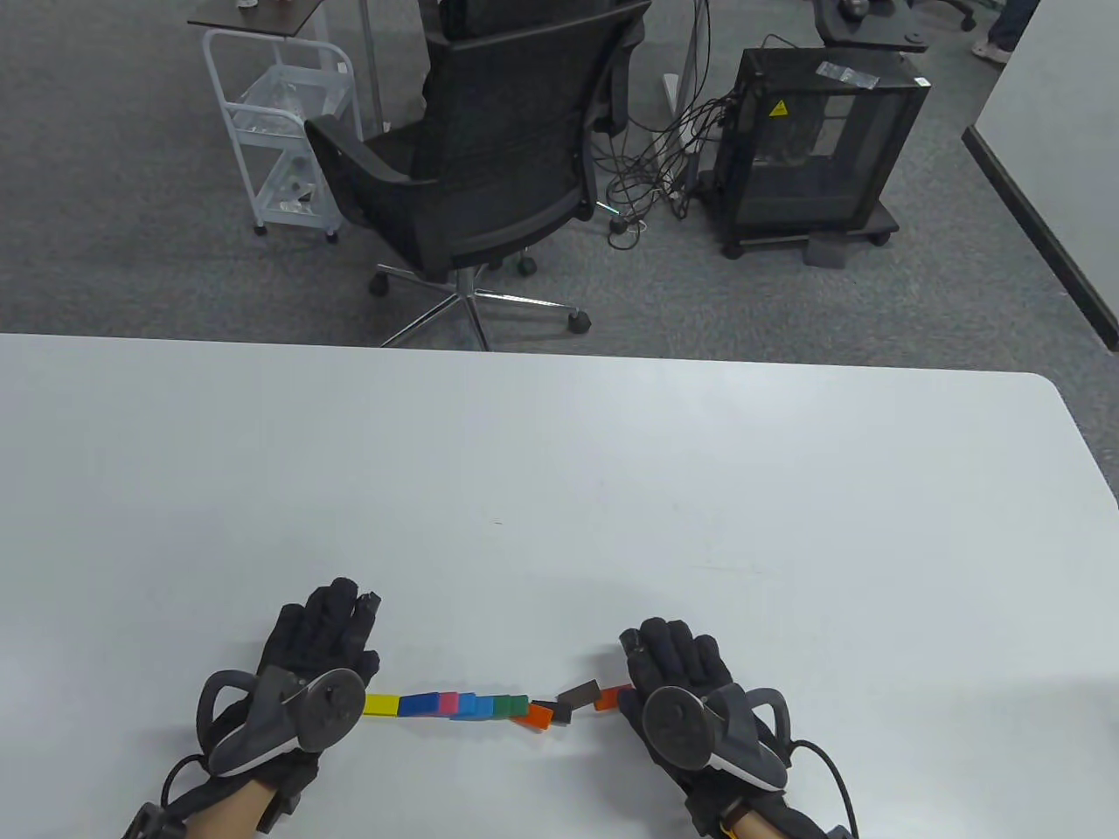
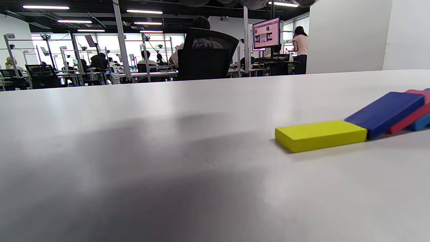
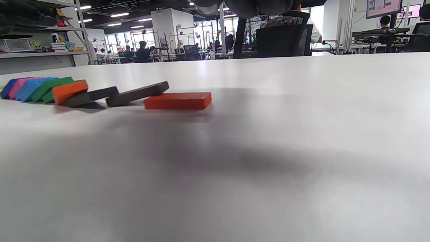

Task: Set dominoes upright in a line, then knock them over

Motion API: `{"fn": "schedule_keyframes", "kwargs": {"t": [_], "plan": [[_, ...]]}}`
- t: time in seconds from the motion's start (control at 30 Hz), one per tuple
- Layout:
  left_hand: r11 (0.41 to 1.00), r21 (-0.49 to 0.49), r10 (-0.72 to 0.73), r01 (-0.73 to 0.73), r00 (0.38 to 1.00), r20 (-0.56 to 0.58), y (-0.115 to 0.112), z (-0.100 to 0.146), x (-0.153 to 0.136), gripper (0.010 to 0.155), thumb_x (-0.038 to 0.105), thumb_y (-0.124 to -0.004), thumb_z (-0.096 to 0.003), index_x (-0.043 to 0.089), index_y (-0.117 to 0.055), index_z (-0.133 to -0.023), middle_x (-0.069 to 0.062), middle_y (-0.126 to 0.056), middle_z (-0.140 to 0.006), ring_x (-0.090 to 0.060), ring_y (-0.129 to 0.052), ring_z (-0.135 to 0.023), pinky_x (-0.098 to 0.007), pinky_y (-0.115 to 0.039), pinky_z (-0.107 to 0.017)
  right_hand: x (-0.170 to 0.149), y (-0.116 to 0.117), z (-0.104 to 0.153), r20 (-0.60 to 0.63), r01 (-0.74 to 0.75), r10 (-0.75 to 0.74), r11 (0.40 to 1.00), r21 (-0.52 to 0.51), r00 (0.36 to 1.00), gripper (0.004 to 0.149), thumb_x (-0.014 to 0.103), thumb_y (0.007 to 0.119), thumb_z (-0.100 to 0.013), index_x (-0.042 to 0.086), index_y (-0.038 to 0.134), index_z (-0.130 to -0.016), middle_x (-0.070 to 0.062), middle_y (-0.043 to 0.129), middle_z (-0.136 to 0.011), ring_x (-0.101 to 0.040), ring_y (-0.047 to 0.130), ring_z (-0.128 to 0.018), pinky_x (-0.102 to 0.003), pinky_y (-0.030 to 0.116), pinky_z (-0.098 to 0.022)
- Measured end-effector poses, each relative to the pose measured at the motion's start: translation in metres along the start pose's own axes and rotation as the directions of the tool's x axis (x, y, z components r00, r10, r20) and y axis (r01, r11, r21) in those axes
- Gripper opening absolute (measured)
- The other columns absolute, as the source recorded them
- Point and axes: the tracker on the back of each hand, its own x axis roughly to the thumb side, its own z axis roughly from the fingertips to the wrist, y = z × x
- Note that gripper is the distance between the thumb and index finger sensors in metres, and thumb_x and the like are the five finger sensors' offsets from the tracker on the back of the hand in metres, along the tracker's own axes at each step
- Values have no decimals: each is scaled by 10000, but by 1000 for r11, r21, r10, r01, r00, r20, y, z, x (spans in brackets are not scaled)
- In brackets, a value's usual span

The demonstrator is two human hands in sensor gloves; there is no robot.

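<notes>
A row of coloured dominoes lies toppled on the white table [image 1: 559, 489] between my hands, each leaning on its neighbour. At the left end a yellow domino [image 1: 382, 704] [image 2: 320, 135] lies flat, with a blue one [image 1: 420, 703] [image 2: 386, 112] leaning on it. Pink, blue and green pieces follow, then an orange one [image 1: 539, 716] [image 3: 70, 91], two dark ones [image 1: 577, 696] [image 3: 137, 93], and a flat red-orange domino [image 1: 610, 697] [image 3: 178, 100] at the right end. My left hand [image 1: 337, 625] rests flat and open left of the row. My right hand [image 1: 669, 651] rests open just right of it, holding nothing.
Beyond the table's far edge stand a black office chair [image 1: 489, 166], a white wire cart [image 1: 280, 131] and a black cabinet on wheels [image 1: 817, 149] with loose cables. Another white table [image 1: 1062, 131] edges in at the upper right.
</notes>
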Motion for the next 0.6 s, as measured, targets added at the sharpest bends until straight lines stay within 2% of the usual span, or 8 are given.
{"fn": "schedule_keyframes", "kwargs": {"t": [0.6], "plan": [[1000,-17,-4,4,1000,0,-1,0,1,629,426,-437,-725,146,-296,-1271,-149,-233,-1315,-379,-301,-1214,-523,-250,-887,1,1,0,1,-1,1,1000,4,1000,656,446,527,-583,111,511,-1147,-182,425,-1184,-422,466,-1084,-543,348,-794]]}}
